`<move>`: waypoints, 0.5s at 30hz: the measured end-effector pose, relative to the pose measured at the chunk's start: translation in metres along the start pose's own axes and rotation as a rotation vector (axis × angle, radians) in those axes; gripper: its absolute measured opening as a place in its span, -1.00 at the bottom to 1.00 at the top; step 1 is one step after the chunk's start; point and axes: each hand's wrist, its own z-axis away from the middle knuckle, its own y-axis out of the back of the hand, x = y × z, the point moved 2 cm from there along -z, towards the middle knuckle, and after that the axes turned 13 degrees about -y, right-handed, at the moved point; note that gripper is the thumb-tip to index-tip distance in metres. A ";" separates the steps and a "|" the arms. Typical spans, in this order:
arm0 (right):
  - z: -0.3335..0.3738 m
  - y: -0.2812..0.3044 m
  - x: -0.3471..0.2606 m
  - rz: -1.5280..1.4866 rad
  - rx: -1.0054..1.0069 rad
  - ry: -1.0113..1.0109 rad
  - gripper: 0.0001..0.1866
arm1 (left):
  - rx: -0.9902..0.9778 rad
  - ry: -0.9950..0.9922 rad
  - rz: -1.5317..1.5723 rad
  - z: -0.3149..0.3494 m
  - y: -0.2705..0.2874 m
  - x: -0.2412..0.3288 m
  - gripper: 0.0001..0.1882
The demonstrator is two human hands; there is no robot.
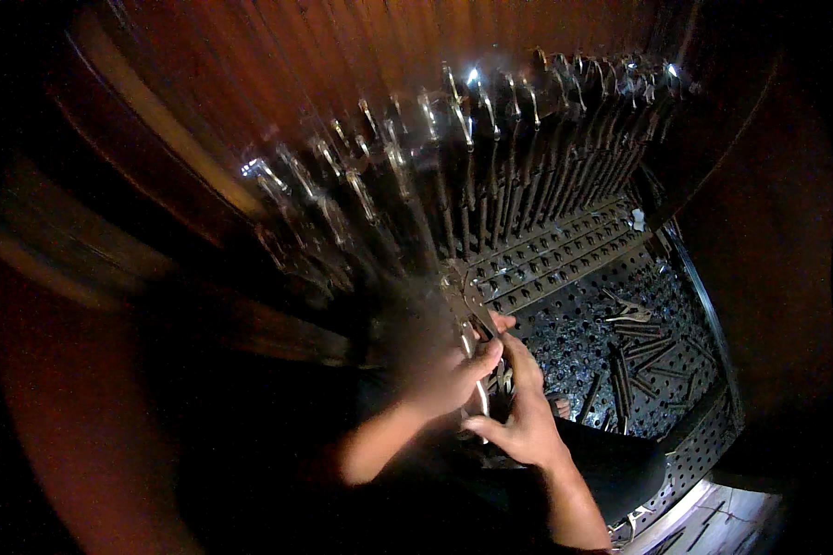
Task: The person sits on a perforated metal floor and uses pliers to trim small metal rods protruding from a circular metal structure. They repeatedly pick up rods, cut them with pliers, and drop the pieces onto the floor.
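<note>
Both of my hands are closed around a hand tool with a curved silvery handle (482, 400), which looks like locking pliers. Its darker upper end meets the lower part of a rod close to the drilled strip; whether the jaws grip the rod cannot be made out. My left hand (449, 379) wraps the tool from the left, partly blurred by haze on the picture. From the right my right hand (528, 421) bends its thumb and fingers about the handle. Dark upright rods (500, 185) with shiny, glassy tips stand in rows beyond my hands.
A drilled metal strip (565, 254) runs along the foot of the rods. On the perforated floor plate (583, 324) to the right lie loose dark rod pieces (643, 356) and a pale forked metal tool (627, 307). A reddish-brown ribbed wall (342, 55) curves around behind.
</note>
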 end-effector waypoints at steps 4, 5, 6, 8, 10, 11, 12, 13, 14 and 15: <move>-0.035 -0.003 -0.016 0.044 -0.017 0.078 0.12 | 0.000 0.066 -0.360 -0.010 0.009 -0.013 -0.59; -0.046 -0.004 -0.019 0.012 -0.048 0.070 0.10 | 0.035 0.002 -0.392 -0.015 0.014 -0.014 -0.56; -0.056 -0.004 -0.022 -0.020 -0.079 0.061 0.08 | 0.071 -0.062 -0.427 -0.021 0.019 -0.015 -0.52; -0.076 -0.005 -0.032 -0.115 -0.090 0.121 0.06 | 0.124 -0.133 -0.464 -0.034 0.024 -0.005 -0.46; -0.086 -0.009 -0.030 -0.123 0.000 0.206 -0.02 | 0.101 -0.140 -0.425 -0.051 0.023 0.016 -0.37; -0.091 -0.012 -0.026 -0.142 0.023 0.194 -0.04 | 0.079 -0.140 -0.468 -0.056 0.026 0.019 -0.38; -0.096 -0.014 -0.022 -0.159 0.046 0.182 -0.07 | 0.056 -0.141 -0.509 -0.062 0.028 0.021 -0.38; -0.101 -0.016 -0.016 -0.175 0.070 0.170 -0.09 | 0.033 -0.143 -0.549 -0.067 0.029 0.022 -0.38; -0.109 -0.024 -0.007 -0.174 0.100 0.210 -0.14 | 0.021 -0.122 -0.504 -0.069 0.039 0.015 -0.36; -0.114 -0.028 -0.004 -0.199 0.095 0.230 -0.12 | 0.007 -0.130 -0.532 -0.071 0.044 0.018 -0.34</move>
